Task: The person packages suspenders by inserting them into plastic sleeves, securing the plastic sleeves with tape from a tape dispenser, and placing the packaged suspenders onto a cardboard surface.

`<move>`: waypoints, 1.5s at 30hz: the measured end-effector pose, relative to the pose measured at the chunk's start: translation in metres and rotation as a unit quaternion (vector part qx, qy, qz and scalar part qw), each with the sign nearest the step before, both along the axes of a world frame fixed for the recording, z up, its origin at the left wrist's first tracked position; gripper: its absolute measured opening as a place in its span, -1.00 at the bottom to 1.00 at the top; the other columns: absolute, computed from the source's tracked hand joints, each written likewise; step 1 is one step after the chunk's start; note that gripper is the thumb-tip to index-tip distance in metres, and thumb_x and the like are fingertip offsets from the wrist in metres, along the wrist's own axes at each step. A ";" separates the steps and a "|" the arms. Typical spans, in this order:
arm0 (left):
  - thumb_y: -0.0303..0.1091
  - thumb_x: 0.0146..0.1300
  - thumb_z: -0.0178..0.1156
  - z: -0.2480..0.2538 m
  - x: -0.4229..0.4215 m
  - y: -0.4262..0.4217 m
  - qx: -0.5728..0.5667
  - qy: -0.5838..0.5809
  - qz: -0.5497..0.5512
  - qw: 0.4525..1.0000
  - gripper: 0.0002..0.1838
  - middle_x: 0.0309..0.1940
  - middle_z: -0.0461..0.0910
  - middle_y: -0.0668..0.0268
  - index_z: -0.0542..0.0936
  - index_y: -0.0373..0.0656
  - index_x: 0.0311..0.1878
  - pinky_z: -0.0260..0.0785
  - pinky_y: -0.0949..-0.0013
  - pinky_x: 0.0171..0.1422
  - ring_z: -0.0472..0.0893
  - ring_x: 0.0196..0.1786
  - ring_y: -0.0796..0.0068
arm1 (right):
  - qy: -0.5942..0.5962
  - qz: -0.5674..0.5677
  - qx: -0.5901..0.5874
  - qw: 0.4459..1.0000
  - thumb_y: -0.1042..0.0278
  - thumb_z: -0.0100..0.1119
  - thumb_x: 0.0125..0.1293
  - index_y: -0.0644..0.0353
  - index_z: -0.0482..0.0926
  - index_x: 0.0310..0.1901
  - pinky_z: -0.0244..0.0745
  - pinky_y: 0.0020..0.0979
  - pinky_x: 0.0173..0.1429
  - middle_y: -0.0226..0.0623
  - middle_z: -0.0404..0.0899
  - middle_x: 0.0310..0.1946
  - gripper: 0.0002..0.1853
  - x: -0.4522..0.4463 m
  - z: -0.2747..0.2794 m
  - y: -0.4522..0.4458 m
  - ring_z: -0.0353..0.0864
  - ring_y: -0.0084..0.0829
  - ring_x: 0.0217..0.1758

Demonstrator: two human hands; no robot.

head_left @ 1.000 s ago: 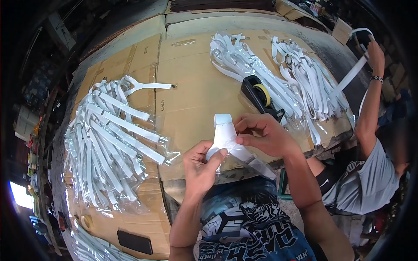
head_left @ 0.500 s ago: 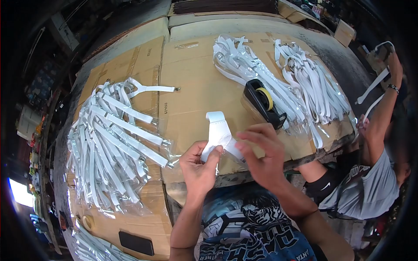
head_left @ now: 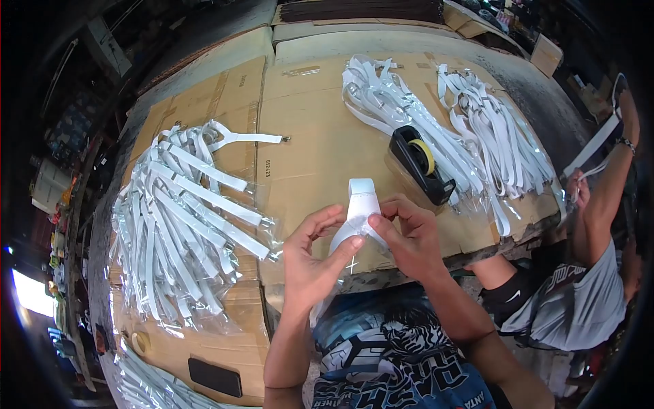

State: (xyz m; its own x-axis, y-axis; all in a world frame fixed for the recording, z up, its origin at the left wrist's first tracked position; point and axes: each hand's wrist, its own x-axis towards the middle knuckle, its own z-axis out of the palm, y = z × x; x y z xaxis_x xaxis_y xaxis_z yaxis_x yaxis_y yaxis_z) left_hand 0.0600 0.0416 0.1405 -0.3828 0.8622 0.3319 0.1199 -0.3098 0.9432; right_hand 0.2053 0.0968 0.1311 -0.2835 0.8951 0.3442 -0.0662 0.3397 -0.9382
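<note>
Both hands hold one white strap piece (head_left: 363, 204) above the near edge of the cardboard. It has a folded loop at the top and spreads into strips below, with clear plastic about it. My left hand (head_left: 313, 255) pinches its lower left side, thumb on top. On the right side my right hand (head_left: 409, 238) grips it between thumb and fingers. A black tape dispenser (head_left: 417, 170) with a yellow roll stands beyond my right hand.
Bundles of white straps lie at the left (head_left: 177, 225), centre back (head_left: 402, 109) and right (head_left: 490, 129). A black phone (head_left: 214, 377) and a tape roll (head_left: 139, 343) lie near left. At the right sits a co-worker (head_left: 579, 293) holding a white strap.
My right hand came off the strap piece, then closed on its right side again. The co-worker's raised hand moved outward to the right and down. The view has shifted slightly.
</note>
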 end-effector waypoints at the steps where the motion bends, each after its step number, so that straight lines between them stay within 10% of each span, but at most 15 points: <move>1: -0.43 0.16 0.38 0.003 -0.002 -0.001 -0.003 0.024 -0.005 1.000 -0.76 -0.38 0.69 0.29 0.66 -0.38 -0.16 0.41 0.54 -0.21 0.56 -0.32 0.66 | -0.001 0.002 0.001 1.000 0.44 0.29 0.22 0.33 0.58 -0.30 0.30 -0.47 -0.16 -0.38 0.53 -0.39 -0.87 0.000 0.002 -0.001 0.40 -0.55 -0.29; 29: -0.48 0.27 0.29 0.020 -0.029 -0.004 -0.135 -0.049 -0.062 0.988 -0.82 -0.32 0.68 0.26 0.65 -0.39 -0.13 0.45 0.54 -0.13 0.59 -0.26 0.64 | -0.041 0.107 -0.057 0.992 0.38 0.24 0.30 0.33 0.61 -0.29 0.34 -0.54 -0.20 -0.51 0.56 -0.45 -0.84 -0.005 0.018 0.010 0.42 -0.71 -0.30; 39: -0.49 0.25 0.32 0.021 -0.004 -0.001 -0.034 -0.096 -0.102 0.990 -0.78 -0.31 0.66 0.27 0.57 -0.40 -0.10 0.45 0.55 -0.18 0.59 -0.28 0.64 | 0.029 0.218 -0.108 0.969 0.46 0.17 0.36 0.31 0.43 0.24 0.38 -0.63 -0.17 -0.48 0.60 -0.20 -0.57 -0.001 0.051 0.035 0.49 -0.74 -0.23; 45: -0.37 0.23 0.36 -0.031 -0.053 -0.030 -0.266 0.037 -0.211 0.940 -0.81 -0.44 0.66 0.34 0.64 -0.33 -0.26 0.42 0.54 -0.27 0.57 -0.38 0.69 | 0.085 0.172 -0.065 0.979 0.56 0.08 0.37 0.27 0.15 0.44 0.45 -0.56 -0.09 -0.37 0.61 -0.13 -0.37 -0.006 0.068 0.061 0.54 -0.66 -0.15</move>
State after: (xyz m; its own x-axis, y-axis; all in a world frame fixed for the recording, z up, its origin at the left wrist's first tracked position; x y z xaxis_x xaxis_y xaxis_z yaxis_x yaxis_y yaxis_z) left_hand 0.0073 0.0114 0.1099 0.0384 0.9833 -0.1778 0.1631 0.1694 0.9720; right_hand 0.1989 0.1577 0.1987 -0.5248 0.7959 0.3018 -0.3145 0.1482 -0.9376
